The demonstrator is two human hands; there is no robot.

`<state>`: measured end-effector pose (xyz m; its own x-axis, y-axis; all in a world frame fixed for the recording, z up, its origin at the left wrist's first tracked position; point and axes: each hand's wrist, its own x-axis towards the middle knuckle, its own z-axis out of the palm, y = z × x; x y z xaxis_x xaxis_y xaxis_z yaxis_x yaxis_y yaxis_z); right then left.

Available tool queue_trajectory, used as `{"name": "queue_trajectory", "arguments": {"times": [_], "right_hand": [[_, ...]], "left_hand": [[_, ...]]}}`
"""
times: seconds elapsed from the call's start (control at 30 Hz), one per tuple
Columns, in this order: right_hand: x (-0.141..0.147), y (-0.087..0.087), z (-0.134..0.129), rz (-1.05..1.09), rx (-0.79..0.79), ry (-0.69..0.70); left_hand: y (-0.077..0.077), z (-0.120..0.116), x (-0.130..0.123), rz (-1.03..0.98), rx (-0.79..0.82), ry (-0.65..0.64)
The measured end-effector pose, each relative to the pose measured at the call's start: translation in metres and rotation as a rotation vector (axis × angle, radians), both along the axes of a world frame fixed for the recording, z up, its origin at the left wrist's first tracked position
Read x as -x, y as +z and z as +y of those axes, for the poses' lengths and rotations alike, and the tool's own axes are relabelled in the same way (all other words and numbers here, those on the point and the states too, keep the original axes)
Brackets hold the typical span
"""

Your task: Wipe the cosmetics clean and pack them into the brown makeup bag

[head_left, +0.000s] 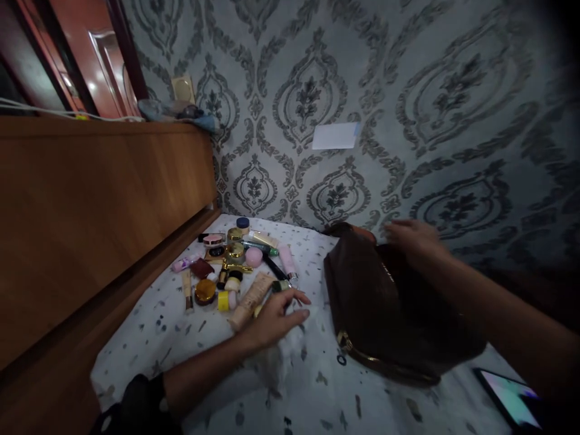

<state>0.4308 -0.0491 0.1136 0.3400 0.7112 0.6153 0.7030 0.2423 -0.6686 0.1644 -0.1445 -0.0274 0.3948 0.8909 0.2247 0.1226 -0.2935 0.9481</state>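
My left hand [276, 317] rests beside a spread of cosmetics, its thumb and fingers apart with nothing between them. Closest to it are a beige squeeze tube [251, 300] and a small dark-green-topped item [281, 286]. A brown handbag [362, 290] with a gold zipper lies unzipped on the right, its inside too dark to make out. Over the bag's far opening is my right hand [414, 238], slightly blurred, fingers stretched out and no object visible in it.
Around the cosmetics lie a pink tube [287, 261], an amber round jar [205, 292], a pink jar [254, 257] and a yellow-capped bottle [223, 301]. A wooden panel [104, 181] bounds the left side; a patterned wall stands behind. A lit phone [510, 396] lies at lower right.
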Motion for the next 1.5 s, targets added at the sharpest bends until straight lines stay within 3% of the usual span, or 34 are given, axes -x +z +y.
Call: {"name": "queue_trajectory", "arguments": {"times": [0.07, 0.17, 0.2, 0.33, 0.4, 0.53, 0.67, 0.8, 0.9, 1.0, 1.1, 1.2, 1.3, 1.5], "right_hand": [[0.005, 0.007, -0.011, 0.073, -0.038, -0.038], [0.039, 0.002, -0.049, 0.065, -0.236, 0.154], [0.056, -0.006, -0.063, 0.006, -0.208, 0.233], [0.120, -0.064, -0.100, -0.244, 0.183, 0.661], [0.141, -0.096, -0.102, -0.222, 0.261, 0.739], [0.158, -0.139, -0.099, -0.090, 0.361, 0.745], [0.163, -0.155, -0.102, 0.023, 0.381, 0.707], [0.168, -0.169, -0.109, -0.019, 0.349, 0.716], [0.171, -0.180, -0.111, -0.086, 0.321, 0.756], [0.172, -0.188, -0.107, -0.119, 0.268, 0.708], [0.172, -0.187, -0.106, -0.120, 0.222, 0.662], [0.174, -0.179, -0.110, -0.053, 0.210, 0.641], [0.179, -0.171, -0.119, 0.119, 0.211, 0.678], [0.179, -0.171, -0.140, 0.574, 0.342, 0.839]], "left_hand": [[0.011, 0.019, 0.017, 0.053, -0.057, 0.067], [0.026, 0.059, 0.054, 0.263, -0.190, 0.220], [0.031, 0.075, 0.068, 0.400, -0.249, 0.289], [0.037, 0.135, 0.117, 0.534, -0.288, 0.439], [0.032, 0.154, 0.130, 0.607, -0.288, 0.429], [0.013, 0.169, 0.139, 0.728, -0.267, 0.328], [0.001, 0.170, 0.138, 0.761, -0.265, 0.272], [0.008, 0.171, 0.139, 0.710, -0.251, 0.264], [0.024, 0.168, 0.142, 0.623, -0.239, 0.266], [0.045, 0.155, 0.144, 0.518, -0.224, 0.249], [0.066, 0.126, 0.141, 0.425, -0.196, 0.187], [0.075, 0.087, 0.132, 0.271, -0.123, 0.044], [0.068, 0.048, 0.116, 0.219, -0.070, -0.030], [0.030, -0.006, 0.087, 0.217, -0.161, -0.039]]}}
